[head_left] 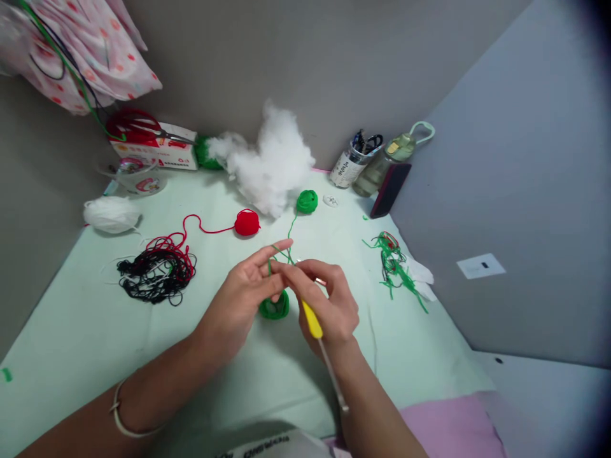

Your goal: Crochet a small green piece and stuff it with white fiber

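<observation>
My left hand [243, 289] has green yarn [289, 232] looped over its raised index finger, and its thumb and other fingers close on the yarn. A crochet hook with a yellow handle [312, 320] is gripped in my right hand [329, 302]. The hook's metal shaft sticks out toward my right wrist. Both hands' fingertips meet above the table, and the stitches there are too small to make out. From the hands the yarn runs up to a small green ball [307, 201]. Just below my fingers lies a round, hollow-looking green piece [274, 306], partly hidden by them.
White stuffing [274, 159] is heaped at the back, near a red yarn ball [247, 222]. Tangled black yarn [155, 270] and a white ball [112, 214] lie left. Red scissors [138, 126] rest on a box. Right are a pen cup [348, 166], bottle [377, 172], phone [390, 189] and green scraps [394, 261].
</observation>
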A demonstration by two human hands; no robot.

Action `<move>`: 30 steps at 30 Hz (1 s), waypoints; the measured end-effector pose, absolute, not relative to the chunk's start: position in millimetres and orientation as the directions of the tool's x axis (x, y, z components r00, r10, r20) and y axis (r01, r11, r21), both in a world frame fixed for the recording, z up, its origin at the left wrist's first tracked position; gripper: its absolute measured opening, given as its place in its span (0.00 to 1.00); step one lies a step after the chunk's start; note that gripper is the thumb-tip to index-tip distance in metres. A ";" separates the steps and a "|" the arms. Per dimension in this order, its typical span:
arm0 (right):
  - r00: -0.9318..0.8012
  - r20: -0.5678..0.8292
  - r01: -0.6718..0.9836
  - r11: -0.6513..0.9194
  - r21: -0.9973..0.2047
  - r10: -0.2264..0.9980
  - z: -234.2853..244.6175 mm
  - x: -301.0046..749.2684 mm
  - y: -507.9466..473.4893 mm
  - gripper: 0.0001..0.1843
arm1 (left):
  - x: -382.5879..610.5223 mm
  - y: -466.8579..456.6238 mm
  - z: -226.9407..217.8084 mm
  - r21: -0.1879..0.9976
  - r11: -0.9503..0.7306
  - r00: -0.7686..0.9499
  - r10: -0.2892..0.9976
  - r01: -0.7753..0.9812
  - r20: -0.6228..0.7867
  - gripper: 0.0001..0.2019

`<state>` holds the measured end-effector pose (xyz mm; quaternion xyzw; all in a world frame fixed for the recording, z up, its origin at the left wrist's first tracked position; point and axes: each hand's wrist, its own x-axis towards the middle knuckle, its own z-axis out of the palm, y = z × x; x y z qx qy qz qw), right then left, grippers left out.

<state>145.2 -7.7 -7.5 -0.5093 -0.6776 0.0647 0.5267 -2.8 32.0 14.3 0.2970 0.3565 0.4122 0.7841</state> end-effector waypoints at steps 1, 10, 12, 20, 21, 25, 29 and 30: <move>0.117 0.636 0.582 0.466 -0.666 0.763 -5.9 146.3 -6.8 0.15 | -3.3 33.4 14.8 0.708 0.535 0.447 0.829 -0.461 -0.336 0.24; 0.245 0.456 0.140 0.434 -0.890 0.856 6.6 143.1 2.1 0.10 | -8.2 35.1 18.6 0.772 0.480 0.478 0.838 -0.416 -0.263 0.18; 0.224 0.510 0.261 0.453 -0.852 0.830 4.2 141.4 -0.9 0.12 | -6.2 33.0 18.9 0.793 0.444 0.423 0.867 -0.416 -0.264 0.19; 0.251 0.558 0.275 0.495 -0.824 0.791 4.6 149.6 -0.7 0.13 | -7.5 37.9 16.3 0.590 0.601 0.542 0.784 -0.539 -0.303 0.12; 0.291 0.481 0.141 0.460 -0.876 0.827 5.8 150.5 1.0 0.12 | -8.3 38.5 16.2 0.603 0.584 0.528 0.796 -0.543 -0.295 0.13; 0.207 0.325 -0.080 0.347 -0.934 0.923 6.7 149.1 5.1 0.08 | -8.7 36.0 15.9 0.756 0.480 0.467 0.845 -0.445 -0.262 0.16; 0.218 0.283 -0.098 0.310 -0.946 0.934 5.1 148.0 5.1 0.07 | -8.7 33.8 16.1 0.849 0.392 0.436 0.873 -0.353 -0.221 0.16; 0.228 0.268 -0.137 0.303 -0.943 0.936 5.2 148.4 5.2 0.08 | -9.2 34.0 16.4 0.855 0.385 0.436 0.874 -0.346 -0.217 0.15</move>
